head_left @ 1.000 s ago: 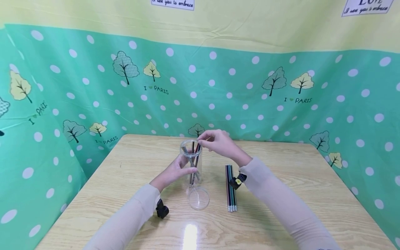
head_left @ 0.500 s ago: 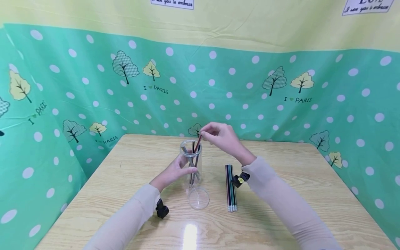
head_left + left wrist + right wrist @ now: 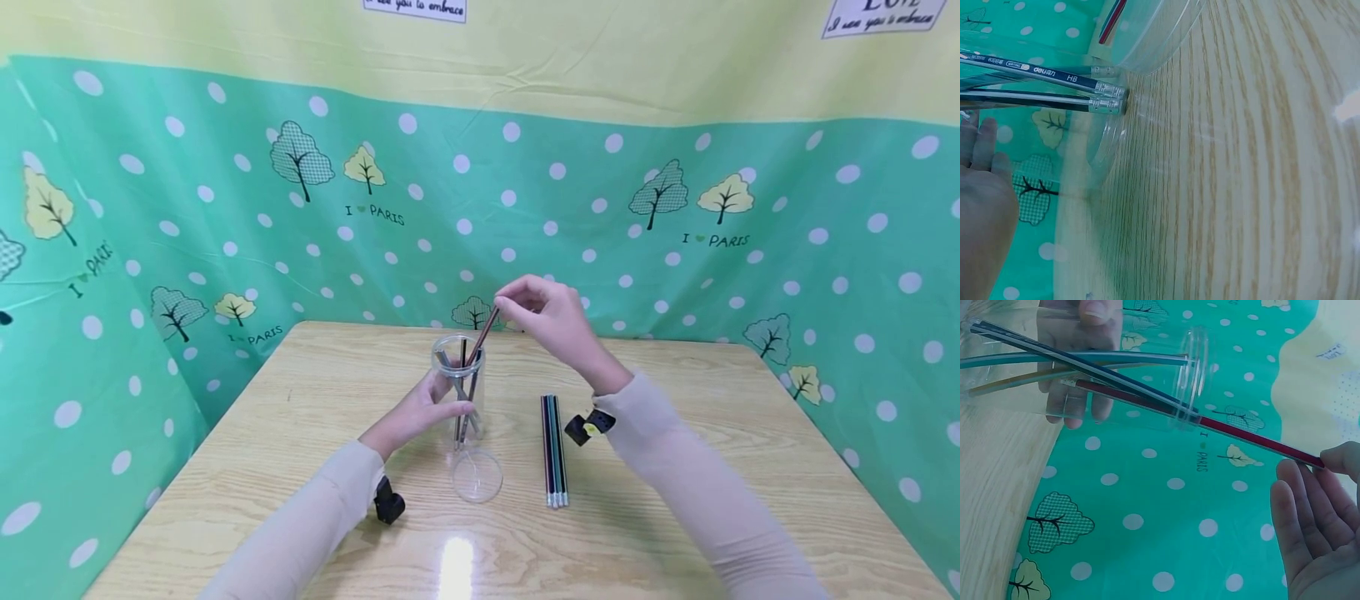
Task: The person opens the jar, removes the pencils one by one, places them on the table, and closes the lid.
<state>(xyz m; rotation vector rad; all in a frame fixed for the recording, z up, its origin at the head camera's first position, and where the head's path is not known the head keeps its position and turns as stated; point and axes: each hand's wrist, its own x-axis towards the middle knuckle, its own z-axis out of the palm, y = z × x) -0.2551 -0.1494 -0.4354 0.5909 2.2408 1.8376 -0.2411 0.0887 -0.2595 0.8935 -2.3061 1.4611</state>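
Observation:
A clear jar (image 3: 447, 365) stands upright on the table with several pencils (image 3: 1035, 72) leaning inside, eraser ends down. My left hand (image 3: 422, 414) grips its side, thumb across the front. Above the rim, my right hand (image 3: 551, 321) pinches the top end of a red pencil (image 3: 1247, 435) between thumb and fingers. That pencil slants through the jar's mouth; its eraser end is still inside, well above the bottom. In the right wrist view the left hand's fingers (image 3: 1094, 312) show behind the clear wall.
A round clear lid (image 3: 477, 477) lies on the table (image 3: 337, 367) in front of the jar. Several dark and teal pencils (image 3: 555, 454) lie side by side to the right. A patterned green curtain (image 3: 585, 208) hangs behind the table.
My right hand has moved up and to the right, drawing the red pencil partly out of the jar. The left hand and the jar have stayed in place.

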